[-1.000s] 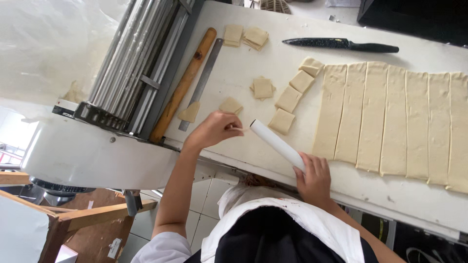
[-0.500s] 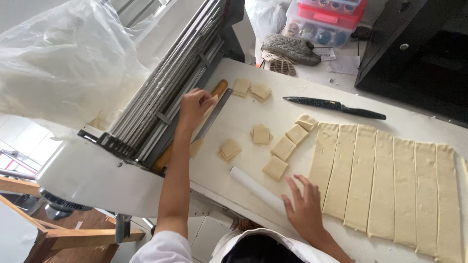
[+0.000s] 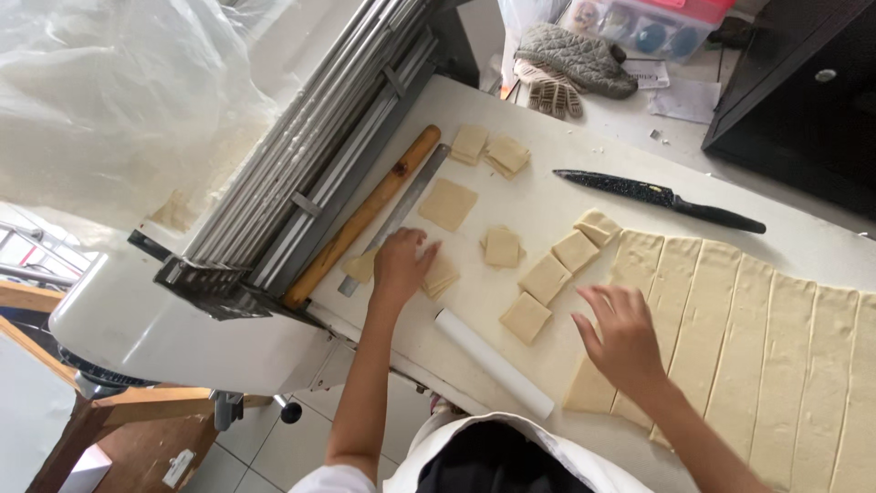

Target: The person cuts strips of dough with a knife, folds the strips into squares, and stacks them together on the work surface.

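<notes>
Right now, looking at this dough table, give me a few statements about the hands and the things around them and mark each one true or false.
1. The left hand rests on a small stack of dough squares. True.
2. The right hand grips the black knife. False: the knife lies alone on the table, and the right hand hovers open over the dough strips.
3. The white roller lies between the two hands, touched by neither. True.
4. The wooden rolling pin lies across the dough strips. False: it lies along the machine's edge, beside a metal ruler.
5. Grey gloves lie at the far end. True.
</notes>
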